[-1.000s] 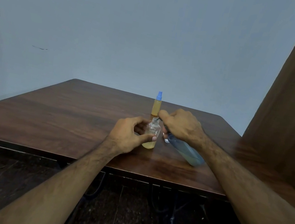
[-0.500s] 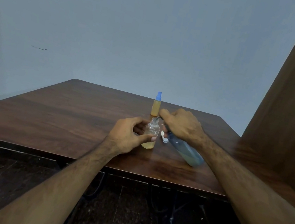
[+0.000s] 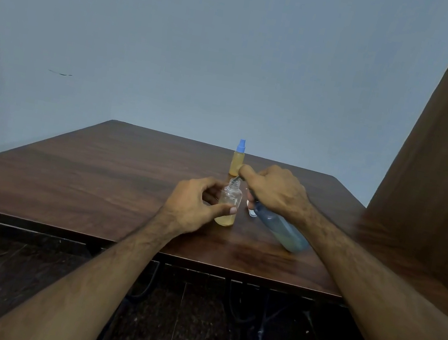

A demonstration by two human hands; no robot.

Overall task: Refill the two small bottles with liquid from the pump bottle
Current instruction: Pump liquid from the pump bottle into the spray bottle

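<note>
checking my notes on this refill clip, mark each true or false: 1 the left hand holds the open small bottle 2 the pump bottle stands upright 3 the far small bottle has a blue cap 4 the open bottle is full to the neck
1. True: the left hand grips the open small bottle.
2. False: the pump bottle is tilted, held by the right hand, nozzle at the open mouth.
3. True: the far small bottle wears a blue cap.
4. False: yellowish liquid fills only its lower part.
</note>
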